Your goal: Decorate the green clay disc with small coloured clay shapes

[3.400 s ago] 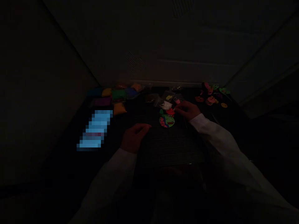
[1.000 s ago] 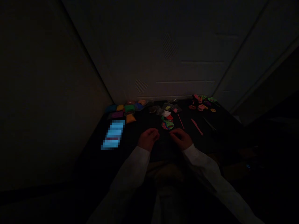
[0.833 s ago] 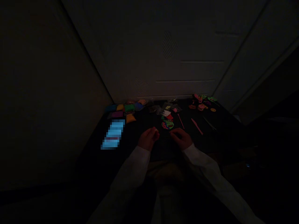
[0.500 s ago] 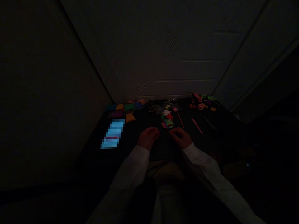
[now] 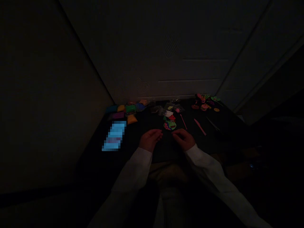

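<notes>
In dim light, my left hand is held over the near part of the dark table, thumb and fingers pinched together. Facing it a short gap away, my right hand is also in a pinch. Whether either holds something tiny is too dark to tell. Just beyond the hands lies a round green clay piece with pink and blue bits, and red and white pieces behind it. To the right of it are a thin pink stick tool and a pink plastic knife.
A lit phone lies on the left. Behind it are several bags of coloured clay, among them an orange bag. Small clear packets lie at the back by the wall, and colourful clay shapes at the back right.
The view has shifted very slightly. The fingers of my left hand have moved a little; my right hand keeps nearly the same pose. The things on the table have not moved.
</notes>
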{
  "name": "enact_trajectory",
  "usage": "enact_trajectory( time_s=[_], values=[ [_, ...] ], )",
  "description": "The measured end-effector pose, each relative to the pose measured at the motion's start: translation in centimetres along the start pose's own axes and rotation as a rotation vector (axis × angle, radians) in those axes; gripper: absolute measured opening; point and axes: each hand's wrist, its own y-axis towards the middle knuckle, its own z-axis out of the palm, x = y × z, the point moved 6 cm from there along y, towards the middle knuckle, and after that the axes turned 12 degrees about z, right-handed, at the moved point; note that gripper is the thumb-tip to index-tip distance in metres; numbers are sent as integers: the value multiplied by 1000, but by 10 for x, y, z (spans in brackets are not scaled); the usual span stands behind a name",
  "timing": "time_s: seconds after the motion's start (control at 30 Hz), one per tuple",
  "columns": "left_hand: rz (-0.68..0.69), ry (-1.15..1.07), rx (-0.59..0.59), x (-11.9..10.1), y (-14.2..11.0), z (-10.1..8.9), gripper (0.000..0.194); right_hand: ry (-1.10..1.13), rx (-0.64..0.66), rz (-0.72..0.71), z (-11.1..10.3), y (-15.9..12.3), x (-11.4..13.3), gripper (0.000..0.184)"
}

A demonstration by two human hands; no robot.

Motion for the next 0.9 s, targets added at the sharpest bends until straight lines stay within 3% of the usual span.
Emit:
enact_trajectory(
  time_s=[0.17, 0.67, 0.9],
  values=[
    [35, 7, -34, -3, 0, -1, 19, -3, 2, 3, 0, 1, -1, 17],
    [28, -36, 42, -7, -3, 6, 18, -13, 14, 12, 1, 1, -3, 19],
    [29, -38, 22, -7, -4, 6, 17, -21, 8, 13, 1, 1, -1, 18]
  ],
)
